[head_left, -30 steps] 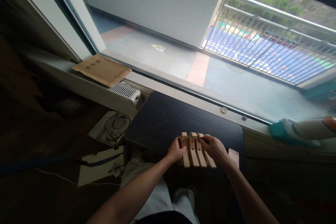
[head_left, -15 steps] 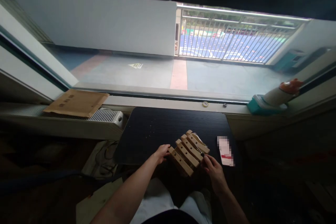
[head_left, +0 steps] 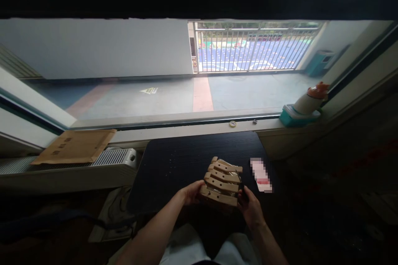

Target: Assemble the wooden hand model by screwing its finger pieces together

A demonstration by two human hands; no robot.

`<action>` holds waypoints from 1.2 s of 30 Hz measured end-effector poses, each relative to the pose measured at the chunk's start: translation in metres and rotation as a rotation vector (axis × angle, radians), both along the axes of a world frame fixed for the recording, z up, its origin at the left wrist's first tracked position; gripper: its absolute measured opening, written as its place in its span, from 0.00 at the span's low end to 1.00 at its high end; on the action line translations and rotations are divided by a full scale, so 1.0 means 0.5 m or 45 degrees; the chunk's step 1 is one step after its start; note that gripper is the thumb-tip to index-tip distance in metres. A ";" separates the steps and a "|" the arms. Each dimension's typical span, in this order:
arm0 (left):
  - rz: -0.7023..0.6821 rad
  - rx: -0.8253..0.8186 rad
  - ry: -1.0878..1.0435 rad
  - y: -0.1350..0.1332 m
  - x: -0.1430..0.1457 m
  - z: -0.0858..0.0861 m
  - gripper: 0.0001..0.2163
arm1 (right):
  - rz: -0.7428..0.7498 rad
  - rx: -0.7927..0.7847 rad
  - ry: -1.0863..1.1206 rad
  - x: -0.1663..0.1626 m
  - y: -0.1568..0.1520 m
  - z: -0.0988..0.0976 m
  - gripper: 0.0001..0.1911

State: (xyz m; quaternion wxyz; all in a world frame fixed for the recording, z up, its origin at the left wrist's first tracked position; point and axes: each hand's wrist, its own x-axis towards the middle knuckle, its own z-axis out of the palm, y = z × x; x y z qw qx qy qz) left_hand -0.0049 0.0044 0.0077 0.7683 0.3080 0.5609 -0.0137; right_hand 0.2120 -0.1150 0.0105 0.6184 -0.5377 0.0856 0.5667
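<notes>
A wooden slatted piece (head_left: pixel 223 186), made of several curved pale bars with dark holes, is tilted over the near part of the dark table. My left hand (head_left: pixel 192 193) is closed on its left edge, fingers partly hidden beneath. At its right side, my right hand (head_left: pixel 249 207) grips a screwdriver (head_left: pixel 241 185) with a dark handle. The screwdriver's thin shaft points up and away across the ends of the bars; I cannot tell whether its tip touches a hole. Clear shiny material shows between the bars.
On the black table (head_left: pixel 183 149) lie small crumbs and, at the right, a blurred pink-and-white object (head_left: pixel 260 174). A tape roll (head_left: pixel 232 124) and a teal box (head_left: pixel 295 119) with a figurine sit on the sill. A brown envelope (head_left: pixel 77 145) rests on the radiator (head_left: pixel 120 157) at left.
The slatted piece has turned so its bars run more from left to right. My right hand has shifted with it, and more of the screwdriver's handle shows. The head view has also shifted.
</notes>
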 end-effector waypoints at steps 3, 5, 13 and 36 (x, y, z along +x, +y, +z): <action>-0.019 -0.132 -0.101 -0.016 0.010 0.004 0.17 | 0.072 -0.008 0.023 0.021 0.007 0.016 0.19; -0.021 -0.285 -0.240 -0.026 0.022 0.001 0.18 | 0.121 -0.017 0.019 0.035 0.012 0.027 0.19; 0.219 -0.115 -0.479 -0.062 0.069 0.057 0.22 | 0.067 0.030 -0.242 0.093 0.044 0.141 0.19; 1.337 1.116 -0.457 -0.035 -0.072 0.379 0.26 | 0.459 1.202 -2.506 -0.170 0.056 0.439 0.14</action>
